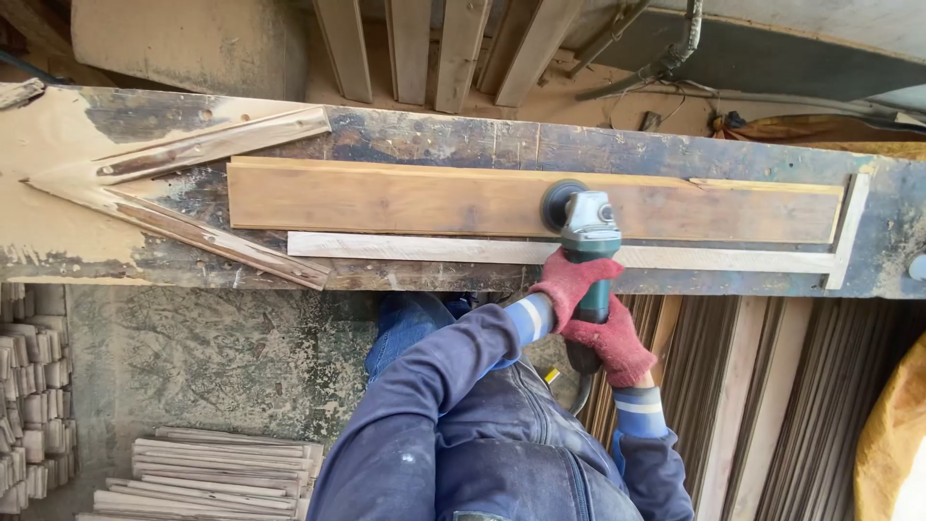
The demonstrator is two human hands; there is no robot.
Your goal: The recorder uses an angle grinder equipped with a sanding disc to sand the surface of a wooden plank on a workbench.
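Long brown wooden board (434, 201) lying flat on worn, dusty workbench (675, 150). Pale thin wood strip (434, 247) touching its near edge; pale end stop (853, 227) blocking right end. V-shaped wood strips (174, 193) sitting well apart on left. Board surface lying open both sides of tool. Green-grey angle grinder (585, 241) with round black disc resting on board, probably touching. Left hand (571, 286) in red glove wrapping tool body, fingers curled tight. Right hand (612, 342) in red glove gripping rear handle, fingers closed around it.

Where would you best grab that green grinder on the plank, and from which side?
By its long green body behind the head, from the near edge of the bench. The grinder points away, disc flat on the plank, so its rear faces the person; both gloved hands, left and right, wrap it there.
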